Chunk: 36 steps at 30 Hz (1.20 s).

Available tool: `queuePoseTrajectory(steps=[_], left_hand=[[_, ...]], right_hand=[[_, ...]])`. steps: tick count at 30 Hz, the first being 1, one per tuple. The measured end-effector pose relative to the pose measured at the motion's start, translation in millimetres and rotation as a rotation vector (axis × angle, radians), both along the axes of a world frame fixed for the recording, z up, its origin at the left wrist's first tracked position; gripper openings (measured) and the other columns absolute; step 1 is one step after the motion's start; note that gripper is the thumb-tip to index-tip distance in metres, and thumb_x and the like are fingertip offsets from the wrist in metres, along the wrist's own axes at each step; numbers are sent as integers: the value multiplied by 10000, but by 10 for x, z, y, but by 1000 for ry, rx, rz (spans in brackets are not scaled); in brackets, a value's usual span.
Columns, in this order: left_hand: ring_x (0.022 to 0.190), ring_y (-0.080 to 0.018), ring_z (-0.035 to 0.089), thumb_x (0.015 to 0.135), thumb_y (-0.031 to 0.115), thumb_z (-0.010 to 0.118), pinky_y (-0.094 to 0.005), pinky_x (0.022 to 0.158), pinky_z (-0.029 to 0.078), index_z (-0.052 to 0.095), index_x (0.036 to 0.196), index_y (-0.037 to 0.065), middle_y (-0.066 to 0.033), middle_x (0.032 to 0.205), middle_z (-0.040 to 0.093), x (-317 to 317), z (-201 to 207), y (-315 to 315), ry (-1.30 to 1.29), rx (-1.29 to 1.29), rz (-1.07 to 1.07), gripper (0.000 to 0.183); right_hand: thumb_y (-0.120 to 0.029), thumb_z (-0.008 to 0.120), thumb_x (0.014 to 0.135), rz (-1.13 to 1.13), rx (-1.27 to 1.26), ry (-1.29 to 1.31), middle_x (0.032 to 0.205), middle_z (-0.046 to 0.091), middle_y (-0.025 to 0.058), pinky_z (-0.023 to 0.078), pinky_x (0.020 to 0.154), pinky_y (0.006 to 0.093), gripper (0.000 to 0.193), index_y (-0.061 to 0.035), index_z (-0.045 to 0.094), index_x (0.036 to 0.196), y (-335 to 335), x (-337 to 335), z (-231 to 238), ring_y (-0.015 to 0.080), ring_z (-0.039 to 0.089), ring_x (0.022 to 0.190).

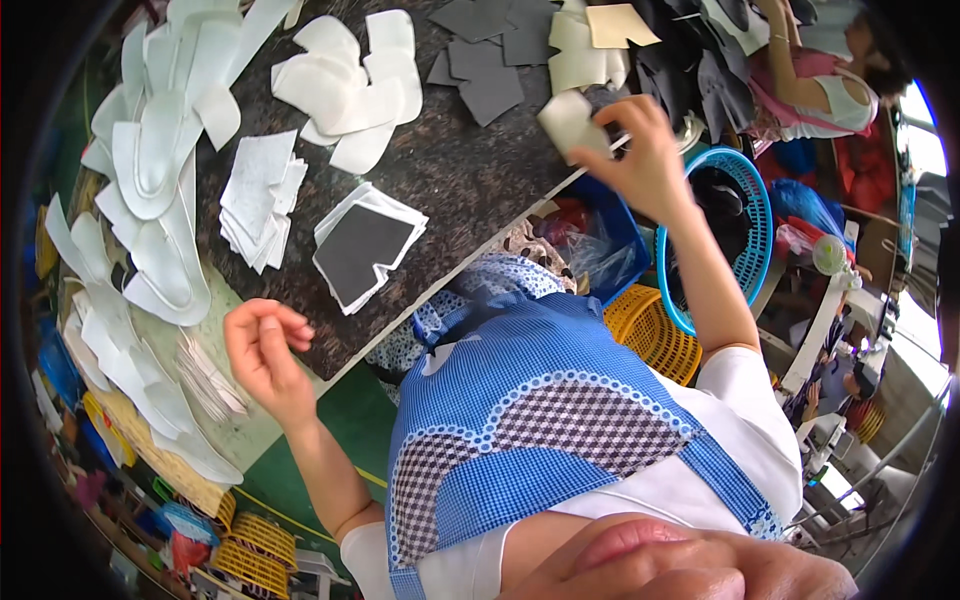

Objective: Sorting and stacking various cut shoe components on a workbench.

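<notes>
My left hand (265,362) hovers by the near left corner of the dark speckled table (440,190), fingers loosely curled and holding nothing that I can see. At the table's right edge my right hand (645,155), slightly blurred, pinches a cream cut piece (572,124) between thumb and fingers. A thin white strip or stick shows by its palm; I cannot tell what it is. Between the hands lies a dark grey notched piece (365,255) atop a stack of white ones. Left of that stack are more white notched pieces (258,200).
White curved pieces (165,180) overlap along the left side. Cream rounded pieces (345,85), dark grey pieces (480,70) and black pieces (700,75) lie at the far side. A blue basket (765,225) and a yellow basket (655,335) stand at right. Another person (820,95) sits at far right.
</notes>
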<state>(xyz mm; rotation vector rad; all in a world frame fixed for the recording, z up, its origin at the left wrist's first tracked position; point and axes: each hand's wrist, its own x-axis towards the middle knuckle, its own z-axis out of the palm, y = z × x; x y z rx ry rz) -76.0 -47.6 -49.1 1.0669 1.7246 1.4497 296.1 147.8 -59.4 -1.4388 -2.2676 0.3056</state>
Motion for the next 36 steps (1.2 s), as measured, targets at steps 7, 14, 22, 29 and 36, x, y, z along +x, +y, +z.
queuePoseTrajectory(steps=[7,14,22,29,36], left_hand=[[1001,-179,661,971,27,485,-282,839,538,632,1150,-42,-170,1182,674,816,173,570,-203,-156,-522,242],[674,-53,560,1003,192,644,-208,586,457,638,1050,9,24,838,631,1035,206,796,-384,15,-377,189],[733,-83,678,944,69,683,-228,548,549,672,971,-8,-44,888,713,818,470,681,-28,-220,-367,83],[811,-112,698,974,83,661,-247,730,571,643,1010,-46,-62,899,698,768,279,656,-221,-66,-381,135],[795,-120,702,957,77,677,-257,704,585,637,944,-38,-77,906,687,603,356,650,-95,-175,-560,123]], right_hand=[[-287,795,817,-30,-663,608,887,635,34,500,729,289,331,-36,607,923,-251,-345,31,133,620,823],[-244,903,711,404,-191,643,1057,590,103,496,768,320,610,-11,548,1149,-523,-799,166,213,587,923],[-137,779,854,578,-312,486,862,648,73,490,739,359,183,-35,679,969,-391,-986,418,238,617,813],[-186,683,973,363,-1041,829,989,691,44,509,814,256,221,23,689,1043,-304,-975,390,92,626,910],[-103,699,928,579,-1263,622,849,686,6,494,701,210,142,28,697,983,-147,-1097,510,45,609,777]])
